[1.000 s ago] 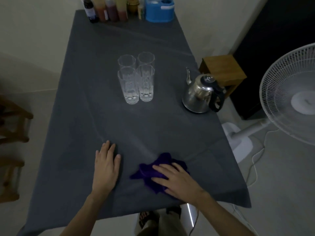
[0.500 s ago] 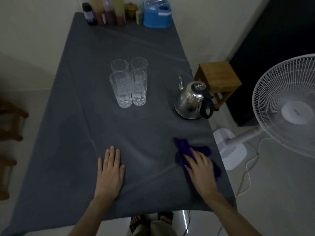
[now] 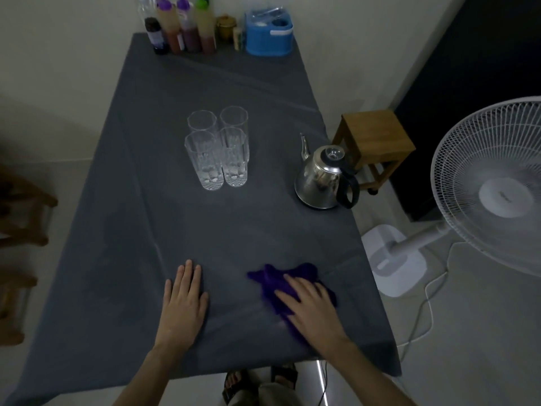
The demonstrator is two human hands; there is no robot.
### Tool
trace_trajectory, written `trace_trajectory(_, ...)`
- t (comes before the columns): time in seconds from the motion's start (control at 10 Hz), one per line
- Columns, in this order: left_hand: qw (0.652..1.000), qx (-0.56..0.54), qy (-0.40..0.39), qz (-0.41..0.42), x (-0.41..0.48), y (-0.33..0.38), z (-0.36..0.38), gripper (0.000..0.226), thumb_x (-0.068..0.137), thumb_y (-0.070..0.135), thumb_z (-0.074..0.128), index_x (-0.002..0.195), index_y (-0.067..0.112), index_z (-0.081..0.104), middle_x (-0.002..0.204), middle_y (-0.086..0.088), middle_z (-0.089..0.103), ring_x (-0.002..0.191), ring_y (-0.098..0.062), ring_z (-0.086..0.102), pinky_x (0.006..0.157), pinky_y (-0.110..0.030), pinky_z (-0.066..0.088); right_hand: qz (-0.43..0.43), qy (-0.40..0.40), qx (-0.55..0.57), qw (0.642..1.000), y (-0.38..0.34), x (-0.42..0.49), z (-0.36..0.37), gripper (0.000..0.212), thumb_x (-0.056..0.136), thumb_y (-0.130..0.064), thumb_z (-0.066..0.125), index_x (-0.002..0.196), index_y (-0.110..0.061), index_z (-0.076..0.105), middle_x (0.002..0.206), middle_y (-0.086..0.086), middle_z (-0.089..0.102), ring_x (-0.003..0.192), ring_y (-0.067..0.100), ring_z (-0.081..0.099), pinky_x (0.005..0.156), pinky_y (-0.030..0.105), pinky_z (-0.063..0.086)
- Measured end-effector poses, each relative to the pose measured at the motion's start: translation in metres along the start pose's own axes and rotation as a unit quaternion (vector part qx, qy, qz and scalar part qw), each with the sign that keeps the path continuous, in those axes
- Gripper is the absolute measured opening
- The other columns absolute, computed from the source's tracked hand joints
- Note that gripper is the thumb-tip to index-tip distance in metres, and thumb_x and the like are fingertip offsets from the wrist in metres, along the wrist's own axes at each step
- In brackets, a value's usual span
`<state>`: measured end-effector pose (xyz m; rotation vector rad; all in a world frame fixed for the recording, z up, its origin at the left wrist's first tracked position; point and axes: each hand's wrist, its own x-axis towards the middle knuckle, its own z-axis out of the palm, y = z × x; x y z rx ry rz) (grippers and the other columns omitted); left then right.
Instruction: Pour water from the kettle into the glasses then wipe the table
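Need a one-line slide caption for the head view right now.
Right hand presses purple cloth on grey table, left hand flat beside it; four glasses and kettle stand beyond.

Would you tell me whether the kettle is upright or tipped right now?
Upright: the kettle sits flat on the table, lid on top, spout pointing up, untouched.

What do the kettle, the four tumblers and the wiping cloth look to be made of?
Kettle: polished metal, likely stainless steel, mirror reflections on its body; handle black, probably plastic. Tumblers: clear glass or hard plastic, with a cut pattern; the look leaves it open. Cloth under the right hand: soft purple fabric, bunched and matte, perhaps microfibre.
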<state>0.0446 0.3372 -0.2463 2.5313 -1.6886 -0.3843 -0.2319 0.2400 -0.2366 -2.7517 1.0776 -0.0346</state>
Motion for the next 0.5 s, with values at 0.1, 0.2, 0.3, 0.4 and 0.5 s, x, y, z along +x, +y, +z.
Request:
trace_trajectory(0.1, 0.999, 0.031, -0.013, -0.015, -0.006, 0.009, -0.006, 0.063, 0.095, 0.039, 0.016, 0.144, 0.004, 0.035, 0.152, -0.013, 0.032, 0.14, -0.029, 0.031, 0.11, -0.05, 0.031, 0.09, 0.003, -0.009, 0.996, 0.039, -0.018, -0.012, 0.058, 0.065, -0.027, 0.082, 0.12, -0.029, 0.064, 0.127, 0.004, 0.063, 0.109, 0.023, 0.062, 0.083, 0.045, 0.056)
trace_trajectory(0.2, 0.998, 0.056, -0.032, -0.011, -0.01, 0.013, -0.011, 0.062, 0.096, 0.038, 0.016, 0.135, 0.002, 0.048, 0.143, -0.017, 0.046, 0.131, -0.032, 0.045, 0.101, -0.048, 0.042, 0.143, -0.031, -0.025, 0.989, 0.052, -0.02, -0.019, 0.064, 0.057, -0.022, 0.09, 0.116, -0.025, 0.066, 0.12, 0.007, 0.066, 0.104, 0.027, 0.065, 0.08, 0.047, 0.056)
trace_trajectory(0.3, 0.994, 0.081, -0.07, 0.013, -0.007, 0.013, -0.025, 0.058, 0.084, 0.034, 0.031, 0.122, 0.002, 0.061, 0.13, -0.017, 0.059, 0.117, -0.032, 0.059, 0.091, -0.047, 0.051, 0.153, -0.031, -0.043, 0.987, 0.049, -0.017, -0.03, 0.051, 0.061, -0.028, 0.087, 0.109, -0.026, 0.07, 0.116, 0.006, 0.068, 0.102, 0.028, 0.066, 0.077, 0.048, 0.056)
trace_trajectory(0.4, 0.992, 0.097, -0.071, 0.047, 0.006, 0.013, -0.043, 0.054, 0.082, 0.032, 0.031, 0.111, 0.007, 0.07, 0.118, -0.01, 0.068, 0.107, -0.025, 0.066, 0.089, -0.043, 0.052, 0.109, 0.016, -0.048, 0.993, 0.045, -0.008, -0.046, 0.039, 0.082, -0.051, 0.054, 0.11, -0.028, 0.069, 0.125, 0.004, 0.063, 0.113, 0.027, 0.059, 0.087, 0.048, 0.052)
trace_trajectory(0.5, 0.996, 0.075, -0.034, 0.041, 0.027, 0.024, -0.069, 0.051, 0.093, 0.029, 0.027, 0.13, 0.007, 0.055, 0.137, -0.008, 0.055, 0.129, -0.023, 0.05, 0.106, -0.039, 0.038, 0.062, 0.022, -0.024, 0.998, 0.042, 0.018, -0.067, 0.06, 0.094, -0.063, 0.03, 0.123, -0.023, 0.065, 0.131, 0.002, 0.061, 0.119, 0.024, 0.057, 0.097, 0.042, 0.047)
